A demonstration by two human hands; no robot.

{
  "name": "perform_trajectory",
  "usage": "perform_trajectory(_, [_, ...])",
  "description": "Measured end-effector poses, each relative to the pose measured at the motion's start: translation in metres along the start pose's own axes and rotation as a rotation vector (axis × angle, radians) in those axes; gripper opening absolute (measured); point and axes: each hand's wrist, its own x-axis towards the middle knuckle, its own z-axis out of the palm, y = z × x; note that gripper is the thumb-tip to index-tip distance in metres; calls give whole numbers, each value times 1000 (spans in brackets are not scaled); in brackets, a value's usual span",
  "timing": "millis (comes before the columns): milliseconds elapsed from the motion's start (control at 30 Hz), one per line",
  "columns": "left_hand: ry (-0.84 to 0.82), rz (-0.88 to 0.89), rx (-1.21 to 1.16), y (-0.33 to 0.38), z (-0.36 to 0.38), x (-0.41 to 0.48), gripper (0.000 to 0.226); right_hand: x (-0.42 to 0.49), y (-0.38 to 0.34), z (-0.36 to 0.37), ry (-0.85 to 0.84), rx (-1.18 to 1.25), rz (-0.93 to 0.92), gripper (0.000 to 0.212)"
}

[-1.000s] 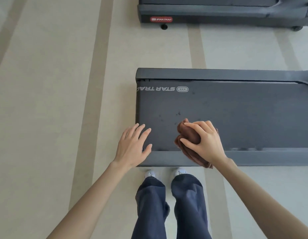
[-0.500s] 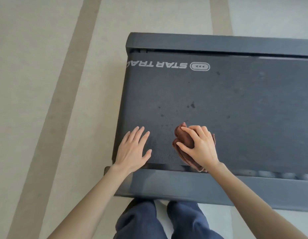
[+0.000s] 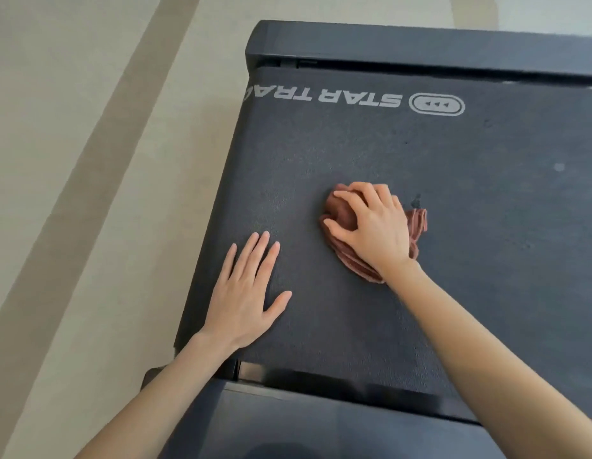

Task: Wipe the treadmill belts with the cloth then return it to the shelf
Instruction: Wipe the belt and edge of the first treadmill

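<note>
Gripping the bunched brown cloth (image 3: 418, 223) in my right hand (image 3: 370, 226), fingers curled over it, on the belt (image 3: 486, 276). Left hand (image 3: 248, 293) lies flat, fingers straight, near the belt's end.

Risk: a wad this tight may skip the dark spot (image 3: 416, 203) beside it, and the belt could roll under my left palm.

Belt's right side is cut off; shelf unseen.

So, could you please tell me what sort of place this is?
Probably a gym: a Star Trac treadmill belt on striped beige flooring, with the right hand pressing a brown cloth to it.
</note>
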Motion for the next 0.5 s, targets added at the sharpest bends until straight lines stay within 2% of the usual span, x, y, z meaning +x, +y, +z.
perform_trajectory(133, [28, -1, -10, -2, 4, 1, 72, 24, 0, 6, -19, 23, -6, 52])
perform_trajectory(333, [10, -16, 12, -5, 1, -14, 72, -78, -34, -17, -91, 83, -186, 74])
perform_trajectory(400, [24, -34, -17, -10, 3, -28, 69, -102, -37, -19, -82, 73, -277, 72])
perform_trajectory(500, [36, -42, -47, -16, 4, -42, 66, -80, -29, -14, -72, 32, -315, 60])
